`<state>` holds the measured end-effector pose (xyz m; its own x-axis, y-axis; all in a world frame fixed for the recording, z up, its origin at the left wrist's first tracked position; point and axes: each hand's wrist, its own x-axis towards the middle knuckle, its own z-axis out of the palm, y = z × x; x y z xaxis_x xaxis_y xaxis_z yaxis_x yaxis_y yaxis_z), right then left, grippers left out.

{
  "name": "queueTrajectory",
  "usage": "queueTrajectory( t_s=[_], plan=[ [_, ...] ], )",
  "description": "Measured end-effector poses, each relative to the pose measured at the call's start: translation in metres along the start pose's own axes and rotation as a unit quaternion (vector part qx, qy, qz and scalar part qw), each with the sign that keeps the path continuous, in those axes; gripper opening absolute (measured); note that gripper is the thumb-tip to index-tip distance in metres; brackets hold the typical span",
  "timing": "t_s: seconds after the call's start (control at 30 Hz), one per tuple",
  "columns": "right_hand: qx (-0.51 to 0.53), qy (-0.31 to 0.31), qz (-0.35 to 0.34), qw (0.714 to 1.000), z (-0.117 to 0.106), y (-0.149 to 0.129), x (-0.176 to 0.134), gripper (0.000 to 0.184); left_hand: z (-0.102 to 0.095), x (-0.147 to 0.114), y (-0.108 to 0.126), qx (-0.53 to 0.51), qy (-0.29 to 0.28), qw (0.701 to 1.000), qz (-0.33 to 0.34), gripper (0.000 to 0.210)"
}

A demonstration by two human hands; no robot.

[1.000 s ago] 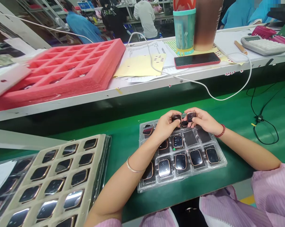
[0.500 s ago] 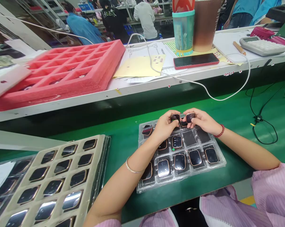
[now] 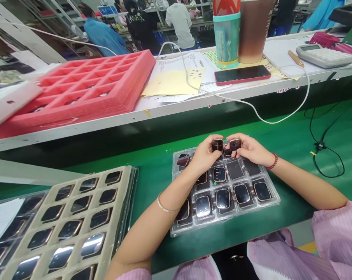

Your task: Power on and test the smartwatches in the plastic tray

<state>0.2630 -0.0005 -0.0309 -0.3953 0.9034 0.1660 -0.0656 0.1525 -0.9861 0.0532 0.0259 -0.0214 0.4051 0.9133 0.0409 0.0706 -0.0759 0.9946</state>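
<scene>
One watch (image 3: pixel 217 145) is pinched in the left hand (image 3: pixel 204 157), a second watch (image 3: pixel 235 144) in the right hand (image 3: pixel 253 150), both above the clear tray's (image 3: pixel 225 216) far row. The left thumb (image 3: pixel 215 156) has moved lower; crossed lines now show, leaving that screen (image 3: pixel 217 144) seemingly easier to view.

On the worktop (image 3: pixel 295 144), a compartment tray (image 3: pixel 225 220) of watches (image 3: pixel 219 174) lies before the person, with the left hand (image 3: pixel 205 154) holding one watch (image 3: pixel 217 145) and the right hand (image 3: pixel 249 147) another watch (image 3: pixel 235 144) over its far side. Left of it sits a foam tray (image 3: pixel 119 206) of watches, and a cord (image 3: pixel 321 146) lies to the right. Behind, a shelf (image 3: pixel 216 102) bears, from left to right, a foam grid (image 3: pixel 135 83), papers (image 3: pixel 190 58), a phone (image 3: pixel 242 75) before a cup (image 3: pixel 226 42) and a taller cup (image 3: pixel 254 35), a pen (image 3: pixel 296 59) and a calculator (image 3: pixel 324 56).
</scene>
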Motion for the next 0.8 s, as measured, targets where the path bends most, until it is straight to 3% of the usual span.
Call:
queueTrajectory(
  t_s=[0.13,0.33,0.53,0.8],
  plan=[
    [0.006,0.012,0.027,1.000,-0.0003,-0.0004,0.0002,0.039,-0.0001,0.0001,-0.0003,-0.003,-0.008,1.000,-0.014,0.039],
    [0.005,0.004,0.004,1.000,-0.0008,0.0009,0.0006,0.049,0.0022,-0.0011,0.0020,-0.003,-0.002,1.000,0.001,0.052],
    [0.004,0.002,0.009,1.000,-0.0011,-0.0003,0.0008,0.048,0.0015,-0.0008,0.0044,-0.014,-0.013,1.000,-0.014,0.031],
    [-0.009,0.011,0.006,1.000,-0.0014,-0.0004,0.0001,0.054,-0.0010,0.0013,0.0029,-0.025,-0.029,0.999,-0.013,0.060]
  ],
)
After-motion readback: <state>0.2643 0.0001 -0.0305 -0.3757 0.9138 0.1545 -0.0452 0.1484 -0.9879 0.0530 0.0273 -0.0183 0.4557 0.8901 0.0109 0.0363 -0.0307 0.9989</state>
